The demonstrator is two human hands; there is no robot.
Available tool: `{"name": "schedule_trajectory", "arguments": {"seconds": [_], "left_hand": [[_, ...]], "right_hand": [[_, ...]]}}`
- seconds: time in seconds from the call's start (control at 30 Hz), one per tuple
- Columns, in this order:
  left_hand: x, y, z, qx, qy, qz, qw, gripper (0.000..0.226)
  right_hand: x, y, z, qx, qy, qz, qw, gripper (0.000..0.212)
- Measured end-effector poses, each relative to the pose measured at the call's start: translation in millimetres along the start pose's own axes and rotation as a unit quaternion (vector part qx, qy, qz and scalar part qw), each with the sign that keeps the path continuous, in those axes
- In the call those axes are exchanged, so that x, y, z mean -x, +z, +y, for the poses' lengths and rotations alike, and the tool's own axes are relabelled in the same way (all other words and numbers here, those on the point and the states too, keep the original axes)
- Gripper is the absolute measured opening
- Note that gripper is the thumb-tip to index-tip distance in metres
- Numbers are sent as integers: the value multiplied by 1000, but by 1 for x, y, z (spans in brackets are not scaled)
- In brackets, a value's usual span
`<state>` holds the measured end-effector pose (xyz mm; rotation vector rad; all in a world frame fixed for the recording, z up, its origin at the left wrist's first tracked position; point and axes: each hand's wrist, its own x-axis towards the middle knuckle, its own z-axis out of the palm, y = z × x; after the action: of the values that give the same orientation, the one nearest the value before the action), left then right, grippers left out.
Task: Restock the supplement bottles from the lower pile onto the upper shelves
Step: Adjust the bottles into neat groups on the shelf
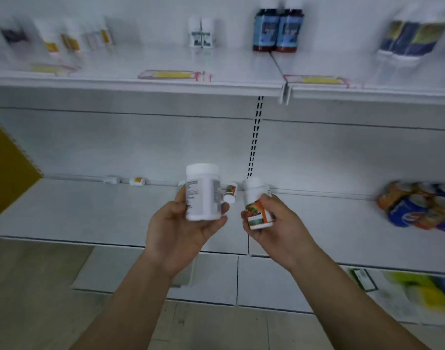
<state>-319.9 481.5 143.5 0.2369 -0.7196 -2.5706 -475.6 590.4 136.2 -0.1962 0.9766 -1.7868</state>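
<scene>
My left hand grips a large white bottle with a grey text label, held upright above the lower shelf. My right hand holds a smaller white bottle with an orange and green label, tilted slightly left. Behind them a small bottle lies on the lower shelf near the back wall, with two more small ones further left. The upper shelf carries two white bottles and two dark blue-labelled bottles.
Blurred bottles stand at the upper shelf's far left and far right. A heap of orange and blue packs lies at the right of the lower shelf. Yellow price tags line the upper edge. A yellow panel is at left.
</scene>
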Motion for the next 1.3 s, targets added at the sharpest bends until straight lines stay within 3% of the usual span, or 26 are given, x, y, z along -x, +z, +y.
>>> {"name": "schedule_trajectory", "arguments": {"seconds": [0.1,0.27,0.5,0.6,0.67,0.97,1.13,1.3], "left_hand": [[40,40,11,-40,-8,-35,999,70],[80,91,21,-95,20,2,995,48],[114,145,22,-99,36,-17,994,56],[117,165,16,-146,81,-8,986,48],[117,177,11,-160,87,-12,983,45],[107,221,-27,-134,74,2,988,40],[108,231,-38,-129,110,-10,985,62],[113,230,-29,-144,142,-2,979,58]], "right_hand": [[47,33,-6,33,-47,3,998,27],[111,70,-12,42,-112,16,993,25],[171,93,-38,79,-206,-45,974,31],[186,95,-53,104,-246,-66,962,16],[194,92,-66,112,-255,-64,958,3],[218,65,-111,120,-258,-49,957,15],[224,59,-118,121,-250,-63,959,19],[224,75,-121,105,-230,-88,964,35]]}}
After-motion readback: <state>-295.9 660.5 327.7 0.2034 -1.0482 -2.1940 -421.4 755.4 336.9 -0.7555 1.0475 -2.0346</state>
